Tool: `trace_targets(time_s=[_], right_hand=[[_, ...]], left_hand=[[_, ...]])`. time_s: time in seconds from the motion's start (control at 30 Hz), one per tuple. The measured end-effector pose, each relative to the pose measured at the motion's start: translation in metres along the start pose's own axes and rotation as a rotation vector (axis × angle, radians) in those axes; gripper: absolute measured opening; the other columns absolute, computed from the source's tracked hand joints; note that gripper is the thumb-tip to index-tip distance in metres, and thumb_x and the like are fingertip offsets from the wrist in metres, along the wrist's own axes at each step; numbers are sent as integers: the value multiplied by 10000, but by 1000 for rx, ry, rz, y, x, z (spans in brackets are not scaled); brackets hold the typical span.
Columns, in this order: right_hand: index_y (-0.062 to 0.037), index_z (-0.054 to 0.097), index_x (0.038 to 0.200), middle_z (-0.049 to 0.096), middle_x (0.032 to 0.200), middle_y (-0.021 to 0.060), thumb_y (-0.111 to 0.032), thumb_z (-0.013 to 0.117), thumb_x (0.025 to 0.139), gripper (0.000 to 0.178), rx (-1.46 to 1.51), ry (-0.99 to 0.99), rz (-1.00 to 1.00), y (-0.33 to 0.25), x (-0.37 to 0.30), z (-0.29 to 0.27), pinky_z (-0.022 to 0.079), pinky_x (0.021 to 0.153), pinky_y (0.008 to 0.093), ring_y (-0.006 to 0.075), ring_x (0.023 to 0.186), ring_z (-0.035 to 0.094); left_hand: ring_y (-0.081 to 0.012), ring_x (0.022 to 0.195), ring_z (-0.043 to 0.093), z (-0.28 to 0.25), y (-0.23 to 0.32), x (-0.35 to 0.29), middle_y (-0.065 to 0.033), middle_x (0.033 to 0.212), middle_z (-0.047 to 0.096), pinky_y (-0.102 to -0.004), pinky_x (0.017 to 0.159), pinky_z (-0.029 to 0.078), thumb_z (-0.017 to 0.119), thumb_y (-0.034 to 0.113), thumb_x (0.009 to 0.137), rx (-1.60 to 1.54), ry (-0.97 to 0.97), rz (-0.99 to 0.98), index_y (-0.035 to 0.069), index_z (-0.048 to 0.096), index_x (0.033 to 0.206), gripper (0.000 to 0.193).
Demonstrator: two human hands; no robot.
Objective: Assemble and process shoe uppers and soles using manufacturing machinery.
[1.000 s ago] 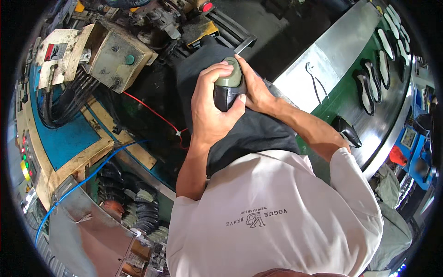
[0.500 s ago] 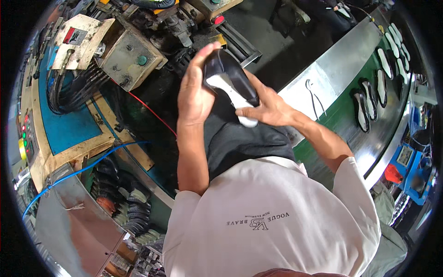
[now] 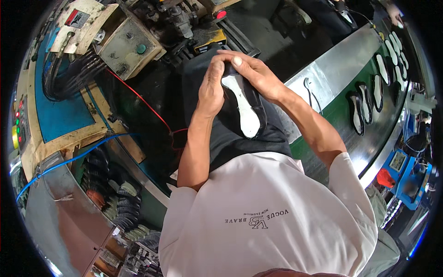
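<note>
Over my lap I have a black shoe upper (image 3: 260, 115) with its underside up and a white insole (image 3: 248, 117) showing. Its wide rounded end points toward me. My left hand (image 3: 212, 90) curves round the far end from the left. From the right, my right hand (image 3: 259, 76) wraps the same end, its thumb beside the left hand's fingers. Both hands are closed on the shoe and hide most of that end. A pair of pliers (image 3: 312, 94) lies to the right on a metal sheet (image 3: 330, 74).
At right, several black shoes (image 3: 357, 113) and white insoles (image 3: 394, 48) lie on a green and metal conveyor. A machine with a control box (image 3: 131, 46) stands at far left, near a blue hose (image 3: 78, 159) and red cable (image 3: 143, 99). Another person's hand (image 3: 395, 16) shows at far right.
The shoe has turned and come lower, so its insole now faces up. My right hand has moved from the near end to the far end, meeting my left hand.
</note>
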State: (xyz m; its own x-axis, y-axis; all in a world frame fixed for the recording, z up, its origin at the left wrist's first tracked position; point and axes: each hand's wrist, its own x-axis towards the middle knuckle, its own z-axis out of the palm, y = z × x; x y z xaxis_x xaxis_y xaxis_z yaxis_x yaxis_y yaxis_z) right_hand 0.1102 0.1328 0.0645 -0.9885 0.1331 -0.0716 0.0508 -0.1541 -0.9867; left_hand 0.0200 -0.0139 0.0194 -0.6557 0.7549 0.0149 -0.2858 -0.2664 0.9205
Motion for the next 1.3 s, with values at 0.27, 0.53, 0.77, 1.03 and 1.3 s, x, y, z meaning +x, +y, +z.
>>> trace_targets(time_s=[0.27,0.53,0.77,1.03,1.3], right_hand=[[22,624,1388,695,1250,125,-427,694,1045,569,-173,121,-38,21,-9,7,509,1031,346,188,1158,635],[17,629,1334,689,1113,100,-430,627,1091,509,-214,122,-19,31,-8,-13,515,947,323,157,1050,620],[42,627,1357,695,1178,125,-452,569,1114,554,-141,177,36,58,3,-25,501,997,330,174,1114,622],[51,609,1404,687,1269,140,-417,566,1131,543,-5,220,110,83,2,-25,479,1070,337,196,1190,611],[25,570,1468,632,1415,122,-422,520,1151,550,333,187,292,75,8,-26,452,1122,342,178,1280,571]], left_hand=[[-196,1128,601,14,-15,-10,-93,1190,654,-340,1049,448,345,388,1194,427,113,307,-9,621,1221,485],[-214,1329,577,7,-25,-10,-116,1404,648,-357,1174,410,416,281,1177,132,15,107,-3,616,1415,421],[-317,1353,584,14,-41,2,-193,1440,624,-426,1171,431,424,218,1162,500,58,247,-20,555,1462,405],[-261,1443,511,-10,-51,8,-163,1527,576,-384,1237,349,465,310,1163,356,-58,33,-15,511,1553,509],[-209,1324,567,-5,-56,20,-115,1415,641,-347,1181,390,501,378,1159,163,21,-133,-22,640,1413,493]])
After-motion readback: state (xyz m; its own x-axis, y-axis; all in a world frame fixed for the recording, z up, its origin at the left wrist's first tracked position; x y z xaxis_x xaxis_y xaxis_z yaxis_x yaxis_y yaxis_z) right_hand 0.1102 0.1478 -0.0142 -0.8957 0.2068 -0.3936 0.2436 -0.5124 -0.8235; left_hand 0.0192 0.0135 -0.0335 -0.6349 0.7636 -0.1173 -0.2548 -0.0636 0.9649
